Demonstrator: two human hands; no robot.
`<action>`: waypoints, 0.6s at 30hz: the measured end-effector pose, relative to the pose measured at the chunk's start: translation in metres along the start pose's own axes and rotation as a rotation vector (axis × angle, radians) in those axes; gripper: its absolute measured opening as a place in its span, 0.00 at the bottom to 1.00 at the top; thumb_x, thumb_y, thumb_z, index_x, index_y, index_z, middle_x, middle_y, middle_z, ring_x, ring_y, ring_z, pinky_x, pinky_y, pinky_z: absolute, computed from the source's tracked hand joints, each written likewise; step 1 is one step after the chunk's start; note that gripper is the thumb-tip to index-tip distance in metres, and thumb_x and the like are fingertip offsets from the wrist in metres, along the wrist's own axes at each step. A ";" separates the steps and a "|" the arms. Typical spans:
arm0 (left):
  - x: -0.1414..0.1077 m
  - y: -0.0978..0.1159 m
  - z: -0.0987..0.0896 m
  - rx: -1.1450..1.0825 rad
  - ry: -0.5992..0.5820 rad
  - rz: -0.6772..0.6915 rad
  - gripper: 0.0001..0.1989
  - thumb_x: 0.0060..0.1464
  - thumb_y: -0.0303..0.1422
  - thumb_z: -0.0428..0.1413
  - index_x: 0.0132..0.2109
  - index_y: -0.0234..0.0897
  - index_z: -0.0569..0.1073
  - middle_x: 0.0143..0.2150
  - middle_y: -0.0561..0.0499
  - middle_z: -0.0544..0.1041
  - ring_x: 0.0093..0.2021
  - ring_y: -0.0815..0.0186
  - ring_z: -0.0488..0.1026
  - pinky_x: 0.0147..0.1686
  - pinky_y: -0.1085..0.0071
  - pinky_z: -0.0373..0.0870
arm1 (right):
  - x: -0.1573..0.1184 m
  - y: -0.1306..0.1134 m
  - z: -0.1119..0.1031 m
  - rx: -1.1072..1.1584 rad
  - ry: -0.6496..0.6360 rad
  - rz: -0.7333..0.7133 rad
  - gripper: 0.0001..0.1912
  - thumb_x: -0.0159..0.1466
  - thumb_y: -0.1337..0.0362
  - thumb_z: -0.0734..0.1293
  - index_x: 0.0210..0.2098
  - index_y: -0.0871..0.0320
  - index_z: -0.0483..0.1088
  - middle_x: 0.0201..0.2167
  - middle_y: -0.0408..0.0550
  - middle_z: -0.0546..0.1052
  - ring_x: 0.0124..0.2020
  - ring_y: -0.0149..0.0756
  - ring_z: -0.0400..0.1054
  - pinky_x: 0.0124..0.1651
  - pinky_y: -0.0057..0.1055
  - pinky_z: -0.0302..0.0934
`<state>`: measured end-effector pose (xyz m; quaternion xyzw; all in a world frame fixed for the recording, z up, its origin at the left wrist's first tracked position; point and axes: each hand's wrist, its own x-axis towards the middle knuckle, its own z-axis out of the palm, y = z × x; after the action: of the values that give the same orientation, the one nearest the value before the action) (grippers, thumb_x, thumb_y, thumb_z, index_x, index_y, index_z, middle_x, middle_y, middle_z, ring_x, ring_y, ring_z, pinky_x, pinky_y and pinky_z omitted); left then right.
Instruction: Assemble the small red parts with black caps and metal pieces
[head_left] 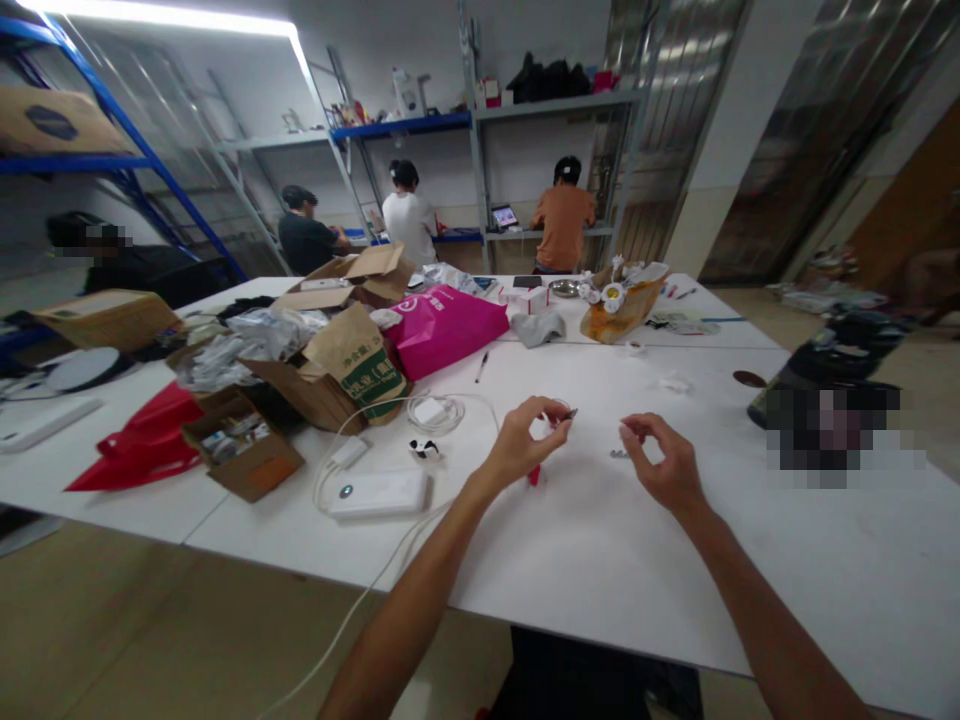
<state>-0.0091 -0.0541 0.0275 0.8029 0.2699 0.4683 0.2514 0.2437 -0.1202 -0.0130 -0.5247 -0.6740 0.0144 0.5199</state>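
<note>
Piece in left fingers, grey bits on table, no join visible

Left end: red bag (154, 440) and small box (262, 482) of odds and ends, both parked, no hand near them
Next, power bank (382, 494) flat near the front edge, black-and-white bit (424, 449) just behind it, charger (430, 410) with coiled lead behind that; all apart from the hands, so I'd count them out of the current step
Left hand (521, 440): raised over the table, thumb and forefinger narrowed on a small dark piece (571, 414); that's the work item, up off the table between the two hands, too small to identify
Red bit (534, 475) shows under the left hand; can't tell if it's held, hanging or lying on the table
Grey bits (619, 454) lie on the table, just by the right fingertips
Right hand (670, 462): thumb and forefinger curled to a near ring, tips close; can't tell if anything is between them
White wad (675, 383) sits farther back, untouched
Status, my read: pick-up of one piece done, handling under way; grey bits not taken up, hands apart, no finished item I can make out, so can't put a figure on what's left
</note>
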 end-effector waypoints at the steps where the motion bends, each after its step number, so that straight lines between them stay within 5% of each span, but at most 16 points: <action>1: -0.006 -0.002 0.005 0.045 -0.005 0.041 0.10 0.69 0.38 0.60 0.50 0.37 0.79 0.43 0.45 0.83 0.44 0.62 0.78 0.50 0.62 0.74 | -0.002 -0.005 0.004 0.010 -0.044 -0.024 0.09 0.74 0.55 0.67 0.47 0.53 0.72 0.37 0.47 0.78 0.36 0.35 0.72 0.44 0.35 0.68; 7: -0.016 -0.009 0.019 0.305 -0.202 0.234 0.09 0.73 0.37 0.56 0.50 0.39 0.79 0.47 0.44 0.83 0.51 0.57 0.78 0.56 0.57 0.73 | -0.009 -0.013 0.021 0.085 -0.212 -0.055 0.09 0.75 0.55 0.65 0.42 0.52 0.73 0.34 0.45 0.79 0.33 0.32 0.71 0.42 0.33 0.67; 18: -0.022 -0.015 0.025 0.367 -0.214 0.228 0.13 0.75 0.38 0.53 0.51 0.39 0.81 0.48 0.42 0.84 0.51 0.58 0.80 0.55 0.59 0.75 | -0.010 -0.012 0.025 0.186 -0.352 0.089 0.18 0.77 0.50 0.61 0.35 0.52 0.72 0.28 0.43 0.76 0.32 0.33 0.71 0.41 0.32 0.65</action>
<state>0.0004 -0.0617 -0.0072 0.9054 0.2299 0.3492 0.0738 0.2167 -0.1200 -0.0244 -0.4931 -0.7266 0.1909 0.4388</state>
